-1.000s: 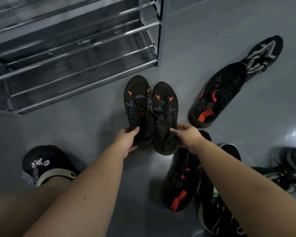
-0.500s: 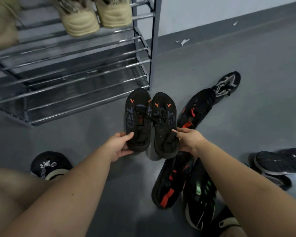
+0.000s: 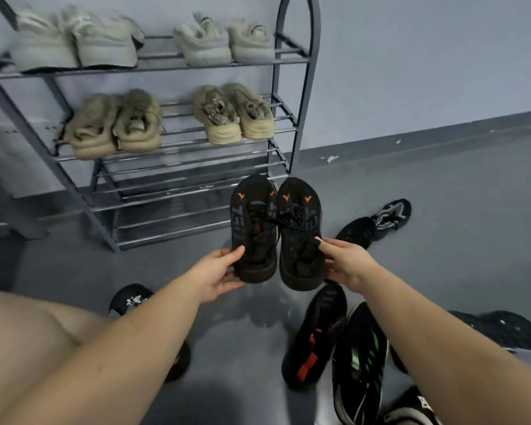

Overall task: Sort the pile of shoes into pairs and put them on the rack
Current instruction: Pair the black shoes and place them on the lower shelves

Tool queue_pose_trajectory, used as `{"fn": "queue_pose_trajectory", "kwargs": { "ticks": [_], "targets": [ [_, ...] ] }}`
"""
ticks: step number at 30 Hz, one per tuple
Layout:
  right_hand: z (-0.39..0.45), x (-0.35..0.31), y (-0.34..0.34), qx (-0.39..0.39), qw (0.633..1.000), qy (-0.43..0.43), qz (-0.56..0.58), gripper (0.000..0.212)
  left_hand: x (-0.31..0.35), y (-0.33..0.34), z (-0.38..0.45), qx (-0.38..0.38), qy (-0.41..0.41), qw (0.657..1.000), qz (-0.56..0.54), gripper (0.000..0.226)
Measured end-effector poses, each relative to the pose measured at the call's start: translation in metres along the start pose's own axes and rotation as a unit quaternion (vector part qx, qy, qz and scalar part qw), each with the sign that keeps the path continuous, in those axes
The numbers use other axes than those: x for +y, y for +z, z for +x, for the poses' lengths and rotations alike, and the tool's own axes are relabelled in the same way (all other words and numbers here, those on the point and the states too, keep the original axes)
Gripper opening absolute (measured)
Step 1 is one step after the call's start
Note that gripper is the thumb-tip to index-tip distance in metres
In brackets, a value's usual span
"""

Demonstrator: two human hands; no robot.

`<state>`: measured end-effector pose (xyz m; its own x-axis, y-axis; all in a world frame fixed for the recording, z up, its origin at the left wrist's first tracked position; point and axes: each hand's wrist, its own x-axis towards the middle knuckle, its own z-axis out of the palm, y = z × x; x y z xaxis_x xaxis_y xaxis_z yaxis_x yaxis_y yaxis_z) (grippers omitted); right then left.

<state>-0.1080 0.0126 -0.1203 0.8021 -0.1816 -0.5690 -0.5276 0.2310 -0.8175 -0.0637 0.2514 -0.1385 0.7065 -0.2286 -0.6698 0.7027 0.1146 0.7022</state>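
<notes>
The rack's two lower shelves lie bare just beyond the shoes, and open floor stretches right. No writing is legible; orange chevrons mark both toes. The left hand grips the left black shoe by its heel, the right hand grips the right shoe, side by side in the air near the rack's right post.

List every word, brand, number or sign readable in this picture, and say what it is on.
None reads as text.
Held black shoes: orange arrow-like marks near the toes; large side lettering, too blurred to read.
Black-and-white shoe on the floor: a white pattern, illegible.
Shoe at the bottom edge: a white mark, illegible.
</notes>
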Motion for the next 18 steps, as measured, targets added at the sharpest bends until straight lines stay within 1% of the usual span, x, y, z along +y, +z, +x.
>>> {"fn": "queue_pose_trajectory", "kwargs": {
  "ticks": [6,8,10,16,18],
  "targets": [
    [-0.017,-0.019,0.045,-0.017,0.999,-0.031,0.0,0.04,0.029,-0.042,-0.036,0.014,0.053,0.999,0.0,0.011],
    [-0.018,-0.021,0.066,-0.03,0.999,-0.034,0.007,0.043,0.036,-0.059,-0.047,0.025,0.062,0.998,-0.007,0.014],
    [-0.018,-0.02,0.09,-0.046,0.998,-0.04,0.017,0.04,0.04,-0.075,-0.054,0.039,0.069,0.997,-0.017,0.015],
    [-0.009,-0.009,0.157,-0.08,0.994,-0.043,0.06,0.022,0.044,-0.122,-0.066,0.077,0.077,0.993,-0.046,0.01],
    [-0.004,-0.006,0.173,-0.082,0.993,-0.033,0.072,0.023,0.042,-0.136,-0.066,0.09,0.074,0.992,-0.055,0.008]
  ]
}}
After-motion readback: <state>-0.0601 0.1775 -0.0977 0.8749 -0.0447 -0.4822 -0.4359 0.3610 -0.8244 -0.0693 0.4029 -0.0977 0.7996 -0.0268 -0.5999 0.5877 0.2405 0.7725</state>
